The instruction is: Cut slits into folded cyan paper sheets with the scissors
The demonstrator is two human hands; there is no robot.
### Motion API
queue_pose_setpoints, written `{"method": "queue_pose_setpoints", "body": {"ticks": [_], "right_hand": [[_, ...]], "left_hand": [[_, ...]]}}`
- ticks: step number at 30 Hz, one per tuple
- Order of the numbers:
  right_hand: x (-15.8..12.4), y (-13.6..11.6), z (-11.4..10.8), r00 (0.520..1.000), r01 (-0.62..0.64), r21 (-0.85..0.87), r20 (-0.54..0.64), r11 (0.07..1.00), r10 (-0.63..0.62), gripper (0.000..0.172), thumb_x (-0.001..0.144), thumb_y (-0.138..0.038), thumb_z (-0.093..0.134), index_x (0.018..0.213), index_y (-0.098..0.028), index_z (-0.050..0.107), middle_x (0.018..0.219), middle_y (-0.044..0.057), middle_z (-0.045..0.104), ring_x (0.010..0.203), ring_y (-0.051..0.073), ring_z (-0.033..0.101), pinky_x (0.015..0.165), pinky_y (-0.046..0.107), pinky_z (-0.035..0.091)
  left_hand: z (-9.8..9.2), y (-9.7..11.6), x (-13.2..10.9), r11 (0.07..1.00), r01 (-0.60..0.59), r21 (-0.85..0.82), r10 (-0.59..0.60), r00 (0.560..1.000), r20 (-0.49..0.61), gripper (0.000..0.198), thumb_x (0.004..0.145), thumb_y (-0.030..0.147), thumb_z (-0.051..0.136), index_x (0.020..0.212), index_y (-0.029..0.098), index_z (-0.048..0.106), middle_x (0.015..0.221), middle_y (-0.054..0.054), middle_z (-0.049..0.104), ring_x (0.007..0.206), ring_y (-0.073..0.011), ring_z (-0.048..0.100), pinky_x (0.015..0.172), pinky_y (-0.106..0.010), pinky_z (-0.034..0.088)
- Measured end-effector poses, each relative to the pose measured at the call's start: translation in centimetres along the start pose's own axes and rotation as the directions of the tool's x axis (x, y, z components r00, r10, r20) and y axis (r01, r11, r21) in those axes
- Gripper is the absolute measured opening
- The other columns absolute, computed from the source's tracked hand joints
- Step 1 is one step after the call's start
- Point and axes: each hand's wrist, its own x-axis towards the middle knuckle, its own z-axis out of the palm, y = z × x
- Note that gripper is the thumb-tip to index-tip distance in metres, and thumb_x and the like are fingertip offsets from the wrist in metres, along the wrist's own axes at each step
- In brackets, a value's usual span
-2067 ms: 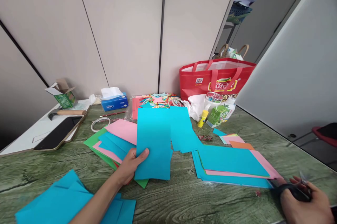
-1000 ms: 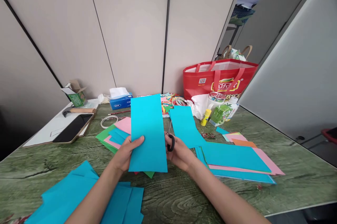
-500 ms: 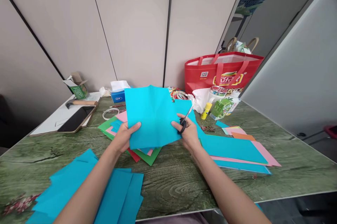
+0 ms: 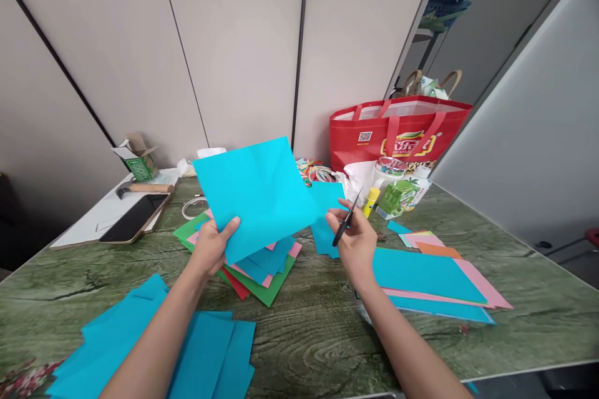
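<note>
A large blue paper sheet (image 4: 255, 193) is held up and tilted, its lower left part pinched by my left hand (image 4: 213, 249). In my right hand (image 4: 354, 240), just right of the sheet and apart from it, are black-handled scissors (image 4: 346, 224) with the blades pointing up. Under the raised sheet lies a pile of coloured papers (image 4: 276, 286) in green, pink, red and blue. More blue paper (image 4: 322, 233) lies between the pile and my right hand. Several blue sheets (image 4: 206, 349) are spread at the front left, partly beneath my left forearm.
Blue and pink papers (image 4: 430, 274) lie at the right. Behind them stand a yellow glue stick (image 4: 371, 201), a green carton (image 4: 397, 198) and a red bag (image 4: 360, 149). A hammer (image 4: 152, 188) and a phone (image 4: 135, 218) rest at the left.
My right hand has let go of the blue sheet and moved right with the scissors. The sheet has shifted left and tilted, still in my left hand.
</note>
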Motion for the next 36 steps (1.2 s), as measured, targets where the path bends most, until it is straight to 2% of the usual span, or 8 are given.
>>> {"method": "queue_pose_setpoints", "body": {"ticks": [2,3,4,6,8,16,22,36], "right_hand": [[-1.0,-0.7,0.4,0.987,-0.026,0.005,0.156,1.000,0.025,0.032,0.064,-0.028,0.069,0.093,-0.019,0.057,0.074,0.003,0.063,0.075,0.019,0.059,0.073,0.034,0.045],[-1.5,-0.8,0.7,0.952,-0.075,0.015,0.300,0.997,0.067,0.031,0.063,-0.029,0.070,0.090,-0.018,0.059,0.067,0.002,0.064,0.066,0.019,0.060,0.066,0.033,0.047],[-2.1,-0.8,1.0,0.831,-0.215,0.045,0.533,0.975,0.159,0.030,0.066,-0.029,0.068,0.092,-0.020,0.056,0.067,0.001,0.065,0.063,0.018,0.061,0.063,0.033,0.047],[-3.0,-0.4,1.7,0.613,-0.400,0.052,0.758,0.915,0.224,0.024,0.068,-0.031,0.065,0.088,-0.020,0.056,0.067,0.001,0.065,0.063,0.019,0.062,0.062,0.033,0.047],[-3.6,0.0,2.3,0.528,-0.450,0.035,0.816,0.892,0.234,0.022,0.067,-0.032,0.066,0.084,-0.020,0.057,0.071,0.002,0.065,0.068,0.020,0.062,0.064,0.033,0.046],[-4.0,0.0,2.2,0.560,-0.487,0.038,0.781,0.873,0.278,0.028,0.066,-0.032,0.068,0.091,-0.022,0.060,0.079,0.002,0.059,0.075,0.019,0.055,0.066,0.032,0.045],[-4.7,0.3,2.2,0.463,-0.583,0.014,0.827,0.812,0.319,0.032,0.065,-0.034,0.068,0.091,-0.018,0.058,0.077,0.002,0.059,0.064,0.014,0.056,0.062,0.031,0.047],[-3.9,-1.7,3.5,0.508,-0.543,-0.044,0.778,0.839,0.370,0.037,0.064,-0.040,0.067,0.093,-0.020,0.056,0.082,0.004,0.057,0.080,0.023,0.056,0.069,0.035,0.044]], "left_hand": [[-0.2,0.4,0.0,0.999,-0.036,-0.005,0.036,0.997,-0.062,0.060,0.057,0.040,0.070,0.110,0.017,0.053,0.125,-0.009,0.051,0.107,-0.0355,0.050,0.076,-0.043,0.054],[-0.3,0.5,0.0,0.999,-0.053,-0.009,0.052,0.995,-0.085,0.058,0.059,0.040,0.069,0.109,0.017,0.053,0.126,-0.009,0.051,0.108,-0.0351,0.050,0.076,-0.042,0.054],[-0.3,0.6,-0.1,0.998,-0.069,-0.014,0.067,0.993,-0.101,0.055,0.060,0.039,0.069,0.108,0.018,0.054,0.126,-0.008,0.050,0.109,-0.0349,0.049,0.077,-0.042,0.054],[-0.4,0.7,-0.2,0.995,-0.100,-0.026,0.096,0.987,-0.127,0.050,0.061,0.039,0.068,0.105,0.019,0.056,0.126,-0.007,0.050,0.109,-0.0346,0.049,0.076,-0.041,0.054],[-0.3,0.8,-0.3,0.991,-0.130,-0.033,0.124,0.981,-0.150,0.045,0.061,0.039,0.067,0.101,0.021,0.058,0.125,-0.004,0.052,0.109,-0.0341,0.049,0.076,-0.040,0.055],[-0.1,0.6,-0.8,0.992,-0.125,0.001,0.123,0.971,-0.204,0.035,0.058,0.036,0.070,0.089,0.021,0.064,0.108,-0.005,0.064,0.099,-0.0356,0.056,0.071,-0.042,0.056],[-0.4,-0.1,-0.1,0.985,-0.172,-0.025,0.155,0.936,-0.316,0.036,0.063,0.042,0.065,0.089,0.017,0.062,0.105,-0.008,0.066,0.096,-0.0318,0.058,0.074,-0.041,0.054],[-0.2,0.2,-0.5,0.993,-0.112,-0.021,0.103,0.963,-0.250,0.038,0.059,0.042,0.068,0.090,0.020,0.064,0.106,-0.006,0.065,0.100,-0.0354,0.055,0.070,-0.040,0.056]]}}
